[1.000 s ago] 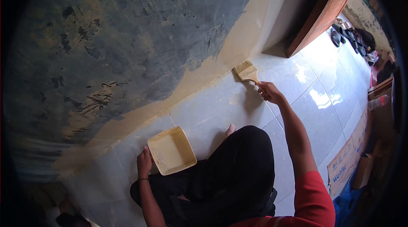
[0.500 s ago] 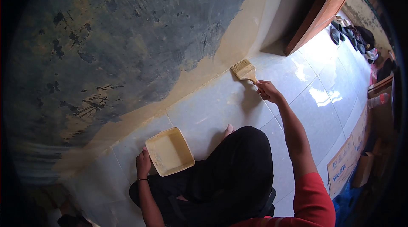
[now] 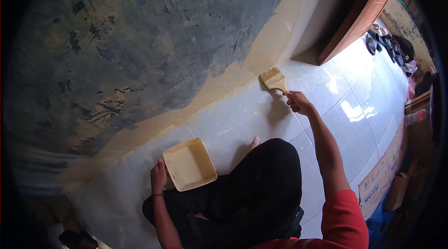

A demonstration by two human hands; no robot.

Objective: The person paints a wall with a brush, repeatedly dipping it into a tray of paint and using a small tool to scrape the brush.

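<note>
Right arm extended — right hand [image 3: 299,102] gripping, left hand [image 3: 158,177] lower

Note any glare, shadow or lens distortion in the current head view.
Head view: white glare on the glossy pale floor tiles; soft shadow beneath the wide cream-coated brush; black vignette at the corners; brown wooden door bowed by wide-angle distortion; lower-left edge dim.
</note>
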